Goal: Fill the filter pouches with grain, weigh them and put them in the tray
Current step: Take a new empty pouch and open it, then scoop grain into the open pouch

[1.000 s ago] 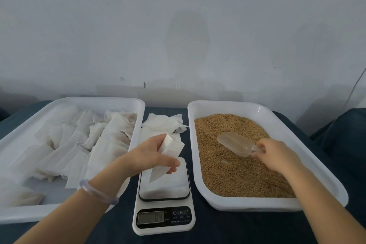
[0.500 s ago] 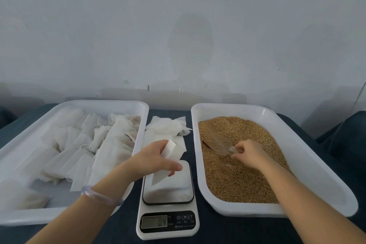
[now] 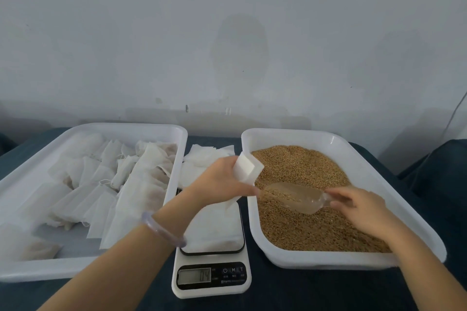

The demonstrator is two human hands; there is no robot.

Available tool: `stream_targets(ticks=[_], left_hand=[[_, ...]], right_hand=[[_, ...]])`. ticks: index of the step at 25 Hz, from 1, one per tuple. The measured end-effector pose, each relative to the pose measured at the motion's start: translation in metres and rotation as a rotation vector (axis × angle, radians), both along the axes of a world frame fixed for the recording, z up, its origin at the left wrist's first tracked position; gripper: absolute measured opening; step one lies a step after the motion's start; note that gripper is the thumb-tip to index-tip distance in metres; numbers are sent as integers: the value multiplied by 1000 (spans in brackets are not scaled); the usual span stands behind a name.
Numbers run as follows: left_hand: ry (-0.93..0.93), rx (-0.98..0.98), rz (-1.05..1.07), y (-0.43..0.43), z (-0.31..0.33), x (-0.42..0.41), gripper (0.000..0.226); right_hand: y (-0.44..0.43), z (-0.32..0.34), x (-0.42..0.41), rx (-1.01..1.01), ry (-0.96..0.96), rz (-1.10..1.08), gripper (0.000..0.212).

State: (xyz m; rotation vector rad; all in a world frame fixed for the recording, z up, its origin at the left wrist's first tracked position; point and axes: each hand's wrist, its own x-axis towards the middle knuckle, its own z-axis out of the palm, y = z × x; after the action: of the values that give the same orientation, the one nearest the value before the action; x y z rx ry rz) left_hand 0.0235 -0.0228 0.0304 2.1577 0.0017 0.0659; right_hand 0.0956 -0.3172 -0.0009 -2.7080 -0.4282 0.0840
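Seen from my head, the scale point(image 3: 211, 278) sits in front of me on the dark cloth point(image 3: 316, 293). Just above and behind its platform, toward its right, my left hand point(image 3: 222, 182) pinches an empty white filter pouch point(image 3: 247, 167). My thumb and fingers are curled on it, and its mouth is held open toward the right. To the right of the scale stands the white grain tray point(image 3: 290, 134), well filled with brown grain point(image 3: 305, 168). Over it my right hand point(image 3: 365, 207) grips the handle of a clear scoop point(image 3: 290, 195), fingers curled round it. The scoop is loaded with grain and its tip points at the pouch (whether they touch I cannot tell). Left of the scale the other white tray point(image 3: 106, 127) holds a spread of filled pouches point(image 3: 141, 184). Behind the scale lies a loose stack of empty pouches point(image 3: 206, 156). A pale bracelet point(image 3: 161, 230) circles my left wrist.
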Motion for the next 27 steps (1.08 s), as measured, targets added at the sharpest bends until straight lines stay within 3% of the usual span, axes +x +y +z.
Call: stream_targets(ticks=[5,9,13,19,24,27], left_hand=[[-56,239,-57,-41,2,26,62],[-48,246,-100,-60,-16,38,48],[-55,237,-118,-71,-24,45,49],[-25,141,-195,-82,-27,46,47],[3,309,-178,-91,-35,42,62],[-97,419,-66,-93,-40,40,62]], right_hand=[[-25,20,-17,35,-115,-90,34],[-47,40,-27,237,-132,-139,30],[-60,60,-34,353,-130,-106,28],[-57,78,-27,143,-199,8,28],[-45,83,-18,-88,-327,42,26],[-37,85,-15,-107,-362,63,25]])
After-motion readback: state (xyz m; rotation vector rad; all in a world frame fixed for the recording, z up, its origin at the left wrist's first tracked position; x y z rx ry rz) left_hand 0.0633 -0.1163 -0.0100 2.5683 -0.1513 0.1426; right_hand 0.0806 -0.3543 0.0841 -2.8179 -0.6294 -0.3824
